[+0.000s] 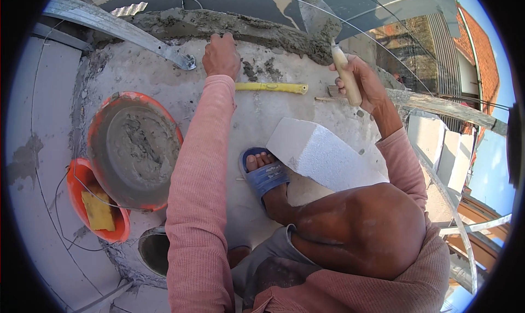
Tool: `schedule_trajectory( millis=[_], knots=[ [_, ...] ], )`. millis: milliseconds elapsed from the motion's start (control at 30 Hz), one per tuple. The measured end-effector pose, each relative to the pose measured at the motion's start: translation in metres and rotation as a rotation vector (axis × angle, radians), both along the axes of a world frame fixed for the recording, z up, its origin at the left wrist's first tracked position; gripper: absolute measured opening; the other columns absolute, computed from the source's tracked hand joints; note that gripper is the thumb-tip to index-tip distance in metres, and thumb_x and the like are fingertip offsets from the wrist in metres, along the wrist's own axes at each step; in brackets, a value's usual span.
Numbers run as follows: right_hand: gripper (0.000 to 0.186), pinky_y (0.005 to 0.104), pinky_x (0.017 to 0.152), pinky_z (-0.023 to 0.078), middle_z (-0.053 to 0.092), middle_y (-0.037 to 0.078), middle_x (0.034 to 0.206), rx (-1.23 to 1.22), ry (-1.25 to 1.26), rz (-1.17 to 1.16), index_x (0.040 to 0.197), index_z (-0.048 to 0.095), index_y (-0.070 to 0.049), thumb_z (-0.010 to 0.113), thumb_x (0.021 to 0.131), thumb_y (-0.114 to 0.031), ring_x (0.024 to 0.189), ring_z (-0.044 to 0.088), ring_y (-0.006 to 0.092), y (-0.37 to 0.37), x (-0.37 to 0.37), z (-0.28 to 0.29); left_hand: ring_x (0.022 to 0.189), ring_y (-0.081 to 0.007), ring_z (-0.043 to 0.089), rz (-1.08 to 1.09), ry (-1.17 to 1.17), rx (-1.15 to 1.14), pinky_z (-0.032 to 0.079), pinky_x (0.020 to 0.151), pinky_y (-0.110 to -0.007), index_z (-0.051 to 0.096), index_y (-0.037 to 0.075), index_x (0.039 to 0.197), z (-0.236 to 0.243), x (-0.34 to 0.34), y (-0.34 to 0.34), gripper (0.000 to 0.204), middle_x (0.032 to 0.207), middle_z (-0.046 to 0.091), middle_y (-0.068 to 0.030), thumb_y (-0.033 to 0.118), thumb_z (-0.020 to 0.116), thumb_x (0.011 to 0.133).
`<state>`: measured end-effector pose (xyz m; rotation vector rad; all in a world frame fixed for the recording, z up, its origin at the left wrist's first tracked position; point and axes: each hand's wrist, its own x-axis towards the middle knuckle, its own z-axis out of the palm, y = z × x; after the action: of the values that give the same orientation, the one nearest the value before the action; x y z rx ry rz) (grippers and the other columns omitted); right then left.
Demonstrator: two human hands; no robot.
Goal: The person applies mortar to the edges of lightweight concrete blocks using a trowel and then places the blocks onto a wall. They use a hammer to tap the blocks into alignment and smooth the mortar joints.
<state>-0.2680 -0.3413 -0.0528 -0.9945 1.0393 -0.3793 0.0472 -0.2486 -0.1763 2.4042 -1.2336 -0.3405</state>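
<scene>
The trowel (pixel 338 53) is at the far side, right of centre, its blade pointing away from you over the right end of a rough strip of grey mortar (pixel 240 29). Your right hand (pixel 365 84) has its fingers wrapped around the pale handle. Your left hand (pixel 222 56) is at the near edge of the mortar strip with its fingers curled (whether they pinch anything, I cannot tell, as the back of the hand hides it).

Just near of that hand, a yellow tool handle (pixel 276 87) lies sideways on the grey floor (pixel 251 119), its left end hidden behind your pink sleeve. Nearer to you, a white block (pixel 322 149) rests beside your blue sandal (pixel 268 177). Left of your sleeve stands a round tub (pixel 99 149) with an orange rim, holding wet grey mortar, and just near of it a smaller orange bucket (pixel 78 176) with a yellow sponge (pixel 98 212) inside. A dark container (pixel 153 253) sits nearer still, partly covered by your arm. At far left, a metal bar (pixel 117 31) slants toward your left hand. To the right, more pale blocks (pixel 432 140) stand beyond your elbow.
</scene>
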Motion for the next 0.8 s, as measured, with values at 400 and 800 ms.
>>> schedule_trajectory(
  millis=[400, 800],
  knots=[
    [0.053, 0.0396, 0.074, 0.052, 0.071, 0.014, 0.099, -0.602, 0.971, 0.596, 0.137, 0.065, -0.006, 0.068, 0.101, -0.044, 0.076, 0.064, 0.0249, 0.036, -0.036, 0.082, 0.137, -0.0431, 0.055, -0.174, -0.066, 0.142, 0.048, 0.112, -0.051, 0.056, 0.009, 0.148, 0.010, 0.067, -0.048, 0.056, 0.154, 0.051, -0.0237, 0.022, 0.058, 0.094],
    [0.038, 0.0292, 0.057, 0.046, 0.058, 0.001, 0.077, -0.346, 0.670, 0.430, 0.105, 0.068, -0.008, 0.069, 0.101, -0.046, 0.062, 0.058, 0.0110, 0.075, -0.063, 0.059, 0.132, -0.0459, 0.059, -0.108, -0.108, -0.186, 0.048, 0.111, -0.052, 0.053, 0.009, 0.152, 0.071, 0.041, -0.020, 0.057, 0.153, 0.051, -0.0299, 0.029, 0.055, 0.099]
  ],
)
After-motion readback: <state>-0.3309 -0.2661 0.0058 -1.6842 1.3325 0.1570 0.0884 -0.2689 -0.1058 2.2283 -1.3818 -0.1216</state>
